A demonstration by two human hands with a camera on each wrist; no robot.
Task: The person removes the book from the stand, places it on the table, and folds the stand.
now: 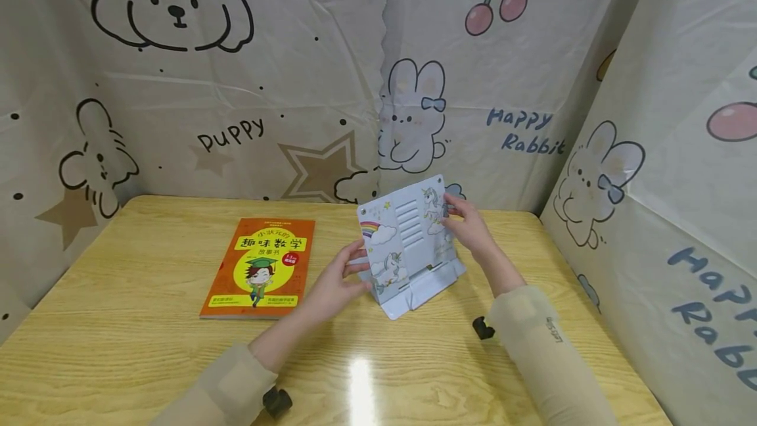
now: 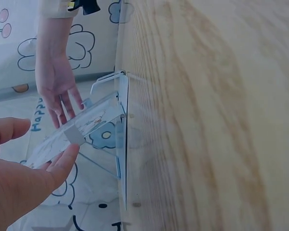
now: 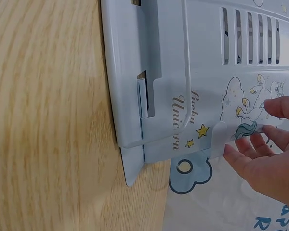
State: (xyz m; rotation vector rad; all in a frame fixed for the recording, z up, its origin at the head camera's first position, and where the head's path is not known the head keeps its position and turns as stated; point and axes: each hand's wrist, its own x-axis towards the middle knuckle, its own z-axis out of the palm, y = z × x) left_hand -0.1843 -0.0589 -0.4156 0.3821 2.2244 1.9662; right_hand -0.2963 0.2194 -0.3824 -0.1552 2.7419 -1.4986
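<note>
A person's two bare hands flank a pale metal book stand (image 1: 408,252) decorated with unicorns, clouds and a rainbow, its slotted panel leaning back at a slant above a wood-grain table (image 1: 148,268). The left hand (image 1: 337,281) is at the panel's left side, thumb set well apart from the fingers; the left wrist view shows a fingertip touching a small gray tab (image 2: 75,134) at the edge. Opposite, the right hand (image 1: 470,225) meets the right side, fingers loosely bent at the edge and thumb over the printed front; how firmly it holds cannot be told. Up close, the right wrist view catches the words "Lucky Unicorn" beside two yellow stars, with the stand's base low against the table. Left of the stand, apart from it, an orange-covered book (image 1: 258,268) lies flat, its cover showing a cartoon figure in a green graduation cap and Chinese lettering. Light sleeves (image 1: 544,340) cover both forearms, a black fitting (image 1: 277,402) beside each. Behind, printed cloth (image 1: 325,84) carries puppies, rabbits, cherries and the words "Happy Rabbit."
</note>
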